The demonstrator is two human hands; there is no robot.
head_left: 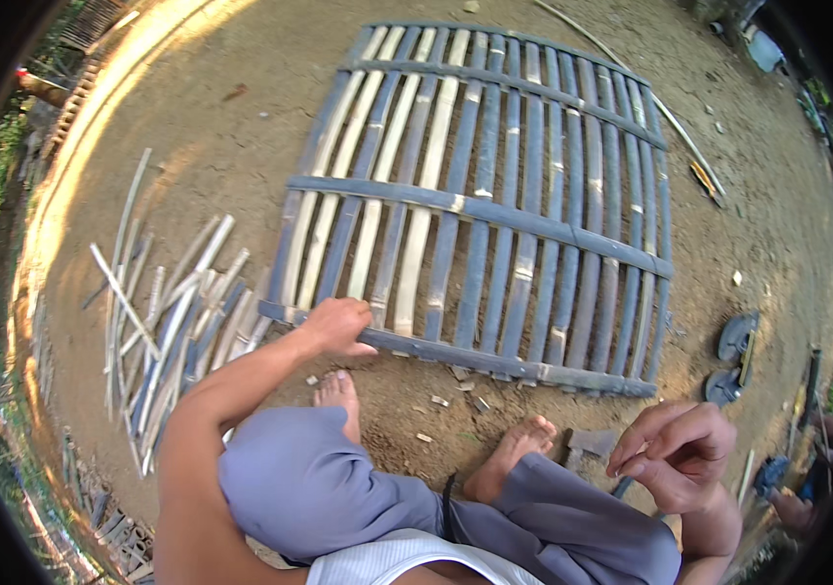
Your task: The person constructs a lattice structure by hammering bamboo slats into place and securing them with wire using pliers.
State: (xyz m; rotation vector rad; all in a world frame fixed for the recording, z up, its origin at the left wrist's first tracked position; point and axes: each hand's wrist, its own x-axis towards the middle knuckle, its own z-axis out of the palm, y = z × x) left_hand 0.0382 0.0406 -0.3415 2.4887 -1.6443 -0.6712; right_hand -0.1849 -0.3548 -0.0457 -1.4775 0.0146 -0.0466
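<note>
A slatted bamboo panel (519, 219) lies on the ground in front of me, its pale and dark grey strips crossed by several rails. My left hand (338, 327) rests on the near rail at its left end, fingers curled over the edge around a slat end. Raised over my knee at the lower right is my right hand (675, 453), apart from the panel. Its thumb and fingertips are pinched together; whatever is between them is too small to make out. A flat grey piece (592, 446) lies partly hidden behind that hand, beside my foot.
Loose bamboo strips (177, 322) are heaped on the dirt at left. A pair of dark sandals (736, 336) sits at right. Beyond the panel's far right corner lie a long thin pole (675, 122) and an orange-and-black object (702, 179). Small chips (439, 400) dot the ground near my feet.
</note>
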